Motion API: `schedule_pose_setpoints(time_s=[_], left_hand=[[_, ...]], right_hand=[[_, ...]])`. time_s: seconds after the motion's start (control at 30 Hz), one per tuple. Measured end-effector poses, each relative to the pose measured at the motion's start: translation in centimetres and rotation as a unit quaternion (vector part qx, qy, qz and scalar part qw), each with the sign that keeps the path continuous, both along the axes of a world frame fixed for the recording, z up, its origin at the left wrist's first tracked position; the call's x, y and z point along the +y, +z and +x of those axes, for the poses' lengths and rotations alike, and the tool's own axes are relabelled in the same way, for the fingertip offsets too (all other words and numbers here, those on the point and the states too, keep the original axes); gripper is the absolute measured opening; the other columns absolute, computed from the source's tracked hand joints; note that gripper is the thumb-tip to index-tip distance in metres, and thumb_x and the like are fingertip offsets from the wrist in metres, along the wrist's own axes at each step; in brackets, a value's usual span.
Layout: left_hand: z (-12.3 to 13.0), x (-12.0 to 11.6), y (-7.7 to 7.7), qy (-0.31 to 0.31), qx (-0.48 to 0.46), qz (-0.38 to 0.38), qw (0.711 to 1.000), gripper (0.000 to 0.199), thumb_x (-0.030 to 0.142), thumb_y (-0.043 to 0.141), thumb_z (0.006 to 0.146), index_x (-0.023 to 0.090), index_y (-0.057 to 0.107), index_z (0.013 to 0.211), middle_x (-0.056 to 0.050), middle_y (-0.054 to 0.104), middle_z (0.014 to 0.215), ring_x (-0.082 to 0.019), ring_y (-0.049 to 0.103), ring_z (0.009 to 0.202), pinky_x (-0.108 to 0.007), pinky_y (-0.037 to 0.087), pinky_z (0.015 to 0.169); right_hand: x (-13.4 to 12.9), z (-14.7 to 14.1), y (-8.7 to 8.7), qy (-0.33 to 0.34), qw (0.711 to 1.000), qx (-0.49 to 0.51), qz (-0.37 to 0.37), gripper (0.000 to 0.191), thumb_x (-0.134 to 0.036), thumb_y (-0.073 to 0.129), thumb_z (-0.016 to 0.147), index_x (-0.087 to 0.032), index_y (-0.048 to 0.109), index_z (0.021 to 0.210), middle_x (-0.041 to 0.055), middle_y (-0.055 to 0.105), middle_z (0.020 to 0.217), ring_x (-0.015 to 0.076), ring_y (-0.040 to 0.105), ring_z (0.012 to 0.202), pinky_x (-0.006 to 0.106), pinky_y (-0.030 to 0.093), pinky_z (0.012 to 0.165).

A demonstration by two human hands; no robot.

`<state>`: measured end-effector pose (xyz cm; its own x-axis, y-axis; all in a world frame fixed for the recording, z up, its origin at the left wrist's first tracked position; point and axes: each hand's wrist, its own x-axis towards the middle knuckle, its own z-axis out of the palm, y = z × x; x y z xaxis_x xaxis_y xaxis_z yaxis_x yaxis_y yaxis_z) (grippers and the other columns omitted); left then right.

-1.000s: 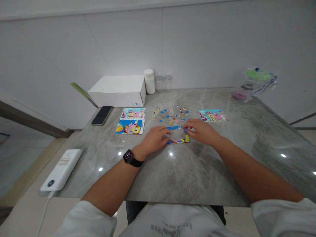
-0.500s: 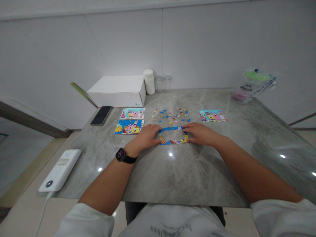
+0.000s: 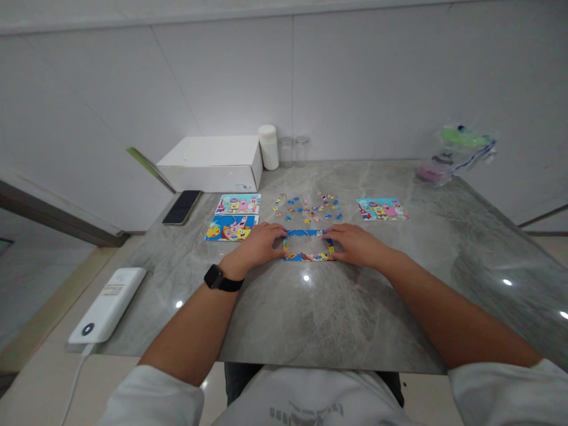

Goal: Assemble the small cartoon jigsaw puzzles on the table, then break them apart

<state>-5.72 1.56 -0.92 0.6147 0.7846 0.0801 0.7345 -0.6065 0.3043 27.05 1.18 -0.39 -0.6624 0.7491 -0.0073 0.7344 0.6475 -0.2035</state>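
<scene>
A jigsaw puzzle border (image 3: pixel 306 257) of joined pieces, blue along the top and colourful below, lies flat on the table with grey stone showing through its middle. My left hand (image 3: pixel 262 244) grips its left edge, thumb at the lower corner and fingers at the upper one. At the opposite edge, my right hand (image 3: pixel 355 244) holds it the same way. Beyond the border are several loose jigsaw pieces (image 3: pixel 306 208), mostly blue, pink and yellow. A blue cartoon picture card (image 3: pixel 228 228) lies beside my left hand, partly next to the fingers.
Two more cartoon cards lie at the left (image 3: pixel 238 204) and right (image 3: pixel 383 209). Toward the back left are a phone (image 3: pixel 182 207), a white box (image 3: pixel 208 163), a white bottle (image 3: pixel 268 148) and two clear jars (image 3: pixel 293 152). A cabled power bank (image 3: pixel 107 306) sits front left; a plastic bag (image 3: pixel 457 154) back right.
Both hands have shifted the puzzle border slightly to the left, and it now lies straighter. The loose pieces and the cards have stayed in place.
</scene>
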Motion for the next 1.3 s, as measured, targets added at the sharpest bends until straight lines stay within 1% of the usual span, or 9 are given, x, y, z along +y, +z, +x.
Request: schedule_pose_setpoints(time_s=[0.13,0.27,0.47,0.63,0.8,0.9,1.13,1.23,1.3], left_hand=[[0.04,-0.11,0.25,-0.002,-0.007,-0.001,1.000,0.042,0.036,0.083,0.085,0.023,0.075,0.124,-0.010,0.071,0.139,-0.031,0.066,0.126,-0.048,0.049,0.111],[0.15,-0.18,0.47,-0.007,-0.001,-0.014,1.000,0.044,0.038,0.086,0.083,0.022,0.075,0.122,-0.010,0.071,0.140,-0.032,0.066,0.127,-0.048,0.050,0.112],[0.29,-0.11,-0.03,0.002,-0.014,-0.023,1.000,0.047,0.042,0.086,0.083,0.023,0.072,0.123,-0.009,0.071,0.136,-0.032,0.065,0.126,-0.048,0.050,0.111],[0.31,-0.09,-0.41,0.006,-0.028,-0.023,0.999,0.051,0.041,0.086,0.082,0.025,0.069,0.126,-0.009,0.071,0.134,-0.032,0.065,0.126,-0.048,0.051,0.109],[0.16,0.02,-0.45,-0.011,-0.045,-0.033,0.998,0.036,0.041,0.087,0.082,0.023,0.071,0.109,-0.008,0.073,0.124,-0.029,0.067,0.117,-0.045,0.051,0.106],[0.12,-0.01,-0.39,-0.013,-0.051,-0.030,0.998,0.032,0.042,0.087,0.082,0.023,0.072,0.103,-0.008,0.072,0.126,-0.029,0.066,0.118,-0.045,0.051,0.106],[0.03,-0.19,0.09,-0.021,-0.058,-0.022,0.998,0.024,0.036,0.086,0.084,0.023,0.075,0.100,-0.008,0.068,0.136,-0.029,0.064,0.125,-0.045,0.051,0.109],[-0.02,-0.17,0.37,-0.023,-0.053,-0.023,0.998,0.017,0.034,0.083,0.086,0.023,0.077,0.098,-0.008,0.069,0.135,-0.028,0.066,0.122,-0.044,0.051,0.109],[-0.02,-0.10,0.43,-0.026,-0.045,-0.022,0.998,0.011,0.031,0.078,0.091,0.023,0.079,0.098,-0.007,0.070,0.133,-0.027,0.067,0.120,-0.044,0.051,0.108]], right_hand=[[-0.15,-0.15,0.14,-0.005,1.000,-0.007,-0.005,0.047,-0.036,0.084,0.083,-0.023,0.073,0.127,0.0149,0.073,0.131,0.0337,0.067,0.124,0.045,0.051,0.106],[-0.05,-0.02,0.24,-0.009,1.000,-0.010,-0.009,0.050,-0.038,0.083,0.084,-0.022,0.072,0.129,0.0148,0.072,0.133,0.0339,0.067,0.124,0.044,0.051,0.105],[0.11,0.23,0.24,-0.002,1.000,-0.019,-0.018,0.054,-0.045,0.082,0.084,-0.024,0.071,0.133,0.0135,0.071,0.133,0.0348,0.066,0.125,0.045,0.051,0.105],[0.16,0.31,0.22,-0.003,1.000,-0.009,-0.024,0.057,-0.043,0.082,0.083,-0.024,0.070,0.135,0.0141,0.070,0.133,0.0353,0.066,0.125,0.046,0.050,0.106],[0.24,0.38,0.05,-0.004,1.000,-0.002,-0.027,0.057,-0.043,0.083,0.083,-0.026,0.071,0.136,0.0133,0.070,0.133,0.0343,0.066,0.124,0.045,0.050,0.107],[0.19,0.37,0.07,-0.003,1.000,-0.005,-0.025,0.058,-0.042,0.082,0.083,-0.025,0.070,0.137,0.0138,0.070,0.133,0.0343,0.066,0.124,0.045,0.050,0.107],[0.15,0.38,0.07,-0.001,1.000,-0.004,-0.024,0.058,-0.043,0.083,0.083,-0.023,0.071,0.136,0.0148,0.069,0.135,0.0346,0.066,0.124,0.046,0.051,0.107],[0.20,0.44,-0.02,0.001,1.000,0.001,-0.028,0.058,-0.042,0.083,0.083,-0.023,0.071,0.137,0.0150,0.069,0.134,0.0343,0.066,0.124,0.046,0.051,0.107],[0.24,0.49,-0.10,0.004,1.000,0.001,-0.027,0.058,-0.043,0.083,0.084,-0.023,0.071,0.137,0.0151,0.069,0.135,0.0343,0.066,0.124,0.046,0.051,0.108]])
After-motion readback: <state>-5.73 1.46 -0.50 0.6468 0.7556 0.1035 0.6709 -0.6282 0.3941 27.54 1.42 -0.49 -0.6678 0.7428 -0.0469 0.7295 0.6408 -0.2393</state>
